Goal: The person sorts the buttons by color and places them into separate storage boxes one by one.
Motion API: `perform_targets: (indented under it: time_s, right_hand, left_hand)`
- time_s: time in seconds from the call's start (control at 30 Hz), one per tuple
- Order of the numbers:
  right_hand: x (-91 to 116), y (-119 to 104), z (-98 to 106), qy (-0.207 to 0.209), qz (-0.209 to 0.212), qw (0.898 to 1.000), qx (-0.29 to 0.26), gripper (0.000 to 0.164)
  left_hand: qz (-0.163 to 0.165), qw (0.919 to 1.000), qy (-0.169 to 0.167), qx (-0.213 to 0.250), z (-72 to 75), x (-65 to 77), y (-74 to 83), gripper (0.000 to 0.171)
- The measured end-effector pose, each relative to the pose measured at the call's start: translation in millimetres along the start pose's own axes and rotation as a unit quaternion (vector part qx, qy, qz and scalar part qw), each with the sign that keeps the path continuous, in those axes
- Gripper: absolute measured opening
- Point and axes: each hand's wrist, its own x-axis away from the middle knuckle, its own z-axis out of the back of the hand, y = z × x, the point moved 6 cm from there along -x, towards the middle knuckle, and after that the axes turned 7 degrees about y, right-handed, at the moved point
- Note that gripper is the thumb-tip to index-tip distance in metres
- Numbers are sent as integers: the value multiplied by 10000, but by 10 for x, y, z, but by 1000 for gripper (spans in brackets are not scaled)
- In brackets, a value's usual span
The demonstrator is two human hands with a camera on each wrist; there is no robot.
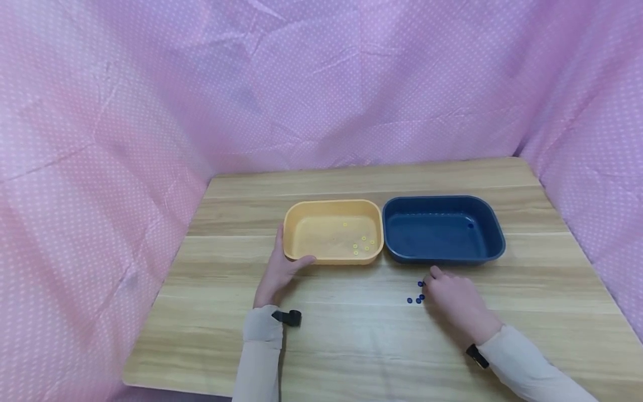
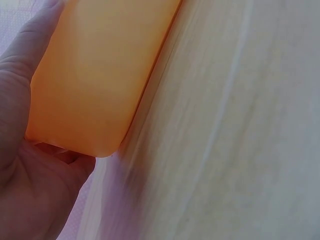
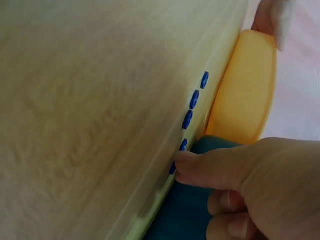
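Note:
My left hand (image 1: 279,269) holds the left end of a yellow plastic basin (image 1: 334,261), its thumb along the near side and its fingers around the left end. In the left wrist view, the thumb (image 2: 20,65) lies against the basin's wall. My right hand (image 1: 458,301) is low over the table, just in front of a dark blue basin (image 1: 442,261). Its other fingers are curled, and its thumb tip partly covers a small blue button (image 3: 173,168); the index fingertip is hidden. Several more blue buttons (image 1: 409,300) lie beside that hand.
Inside the yellow basin are several small yellow buttons (image 1: 355,246), mostly toward its right end. One dark blue button (image 1: 470,226) lies in the blue basin. Both basins stand side by side on the wooden table (image 1: 241,206), with pink dotted cloth (image 1: 321,84) behind it.

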Motion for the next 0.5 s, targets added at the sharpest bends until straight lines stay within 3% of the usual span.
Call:
perform_targets:
  time_s: [0.23,0.37,0.43,0.5]
  right_hand:
    - [-34,-125,-33,223,525,9970,526,12]
    - [-52,-138,-40,213,481,9974,502,13]
    - [-67,-104,-15,-55,195,9998,16,12]
    - [-98,-36,30,-425,-373,9933,-1003,6]
  left_hand:
    - [-32,9999,-2,-107,5,-1,2,130]
    - [-48,9999,1,-146,7,4,0,129]
    - [-20,9999,1,-165,9,8,2,129]
    - [-8,9998,4,-178,13,11,6,130]
